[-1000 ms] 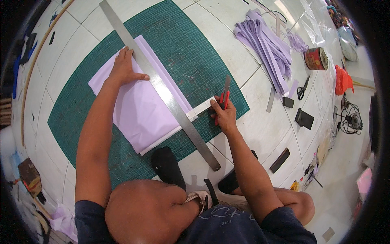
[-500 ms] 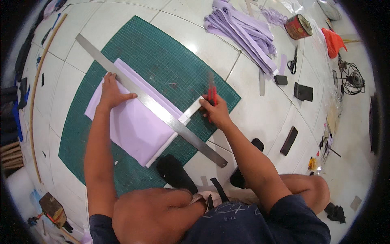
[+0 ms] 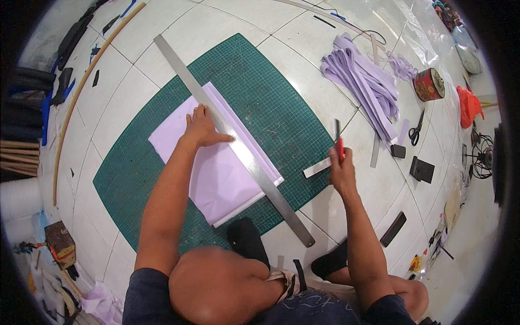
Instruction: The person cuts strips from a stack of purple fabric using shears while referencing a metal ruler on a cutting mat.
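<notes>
A long steel ruler [image 3: 242,149] lies slantwise across folded lilac fabric [image 3: 219,176], which rests on a green cutting mat [image 3: 260,81]. My left hand [image 3: 202,129] presses down with fingers and thumb spread, the thumb on the ruler and the palm side over the fabric. To the right, over the mat's edge, my right hand [image 3: 341,169] is closed around a red utility knife [image 3: 339,147], its dark blade end pointing away from me. The same hand also holds a short, stiff-looking white strip [image 3: 317,168], which juts out leftward; its exact kind I cannot make out.
A bundle of lilac strips [image 3: 363,81] lies at the far right, near a round tin [image 3: 429,85], black scissors [image 3: 416,129] and dark blocks [image 3: 421,169]. My foot [image 3: 247,238] is by the mat's near edge. A long wooden stick [image 3: 76,108] lies on the left.
My right hand has moved right, away from the ruler and fabric, taking the knife and white strip along. The left hand stays pressed on the ruler. The whole view has shifted.
</notes>
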